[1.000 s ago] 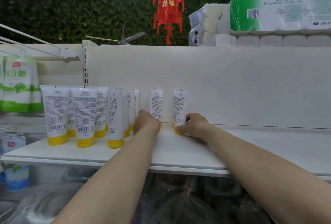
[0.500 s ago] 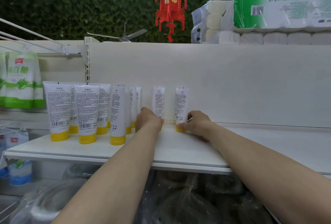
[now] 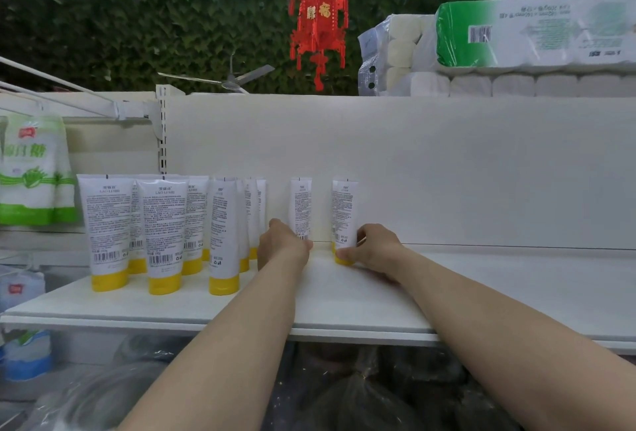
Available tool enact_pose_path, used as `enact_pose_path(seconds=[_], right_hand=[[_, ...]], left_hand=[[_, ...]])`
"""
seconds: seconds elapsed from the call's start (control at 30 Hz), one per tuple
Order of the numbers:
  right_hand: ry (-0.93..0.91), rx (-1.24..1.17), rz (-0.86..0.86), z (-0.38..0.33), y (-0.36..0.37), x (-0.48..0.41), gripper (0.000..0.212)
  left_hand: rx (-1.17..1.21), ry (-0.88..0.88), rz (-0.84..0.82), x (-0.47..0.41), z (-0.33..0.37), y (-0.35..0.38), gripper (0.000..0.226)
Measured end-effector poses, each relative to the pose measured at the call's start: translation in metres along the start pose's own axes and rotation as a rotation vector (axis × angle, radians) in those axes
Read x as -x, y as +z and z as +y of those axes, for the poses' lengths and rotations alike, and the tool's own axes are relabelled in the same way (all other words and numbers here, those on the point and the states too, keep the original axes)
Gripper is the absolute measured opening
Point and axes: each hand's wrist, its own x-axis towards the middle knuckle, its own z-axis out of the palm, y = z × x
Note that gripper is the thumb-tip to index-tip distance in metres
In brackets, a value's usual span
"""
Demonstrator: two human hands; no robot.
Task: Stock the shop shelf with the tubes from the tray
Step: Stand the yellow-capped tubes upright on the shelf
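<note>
On the white shelf (image 3: 344,303), two tubes are being steadied near the back wall (image 3: 447,172).
Right of the stocked row (image 3: 161,234), little has shifted in the last second: left tube (image 3: 300,203) and right tube (image 3: 344,210) stand upright, so this pair looks nearly placed. The left hand (image 3: 282,248) curls round the left tube's base; the right hand (image 3: 375,251) pinches the right tube's yellow cap (image 3: 343,260).

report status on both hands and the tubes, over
Left hand grips base of second-last tube, right hand pinches cap of end tube. Both tubes upright on white shelf. Nothing blocking; tray not in view.
</note>
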Motion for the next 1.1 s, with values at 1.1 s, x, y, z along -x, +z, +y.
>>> enact_pose_path(seconds=[1.1], right_hand=[[0.124, 0.489, 0.241, 0.216, -0.307, 0.341, 0.062]], left_hand=[[0.087, 0.378, -0.249, 0.404, 0.154, 0.110, 0.066]])
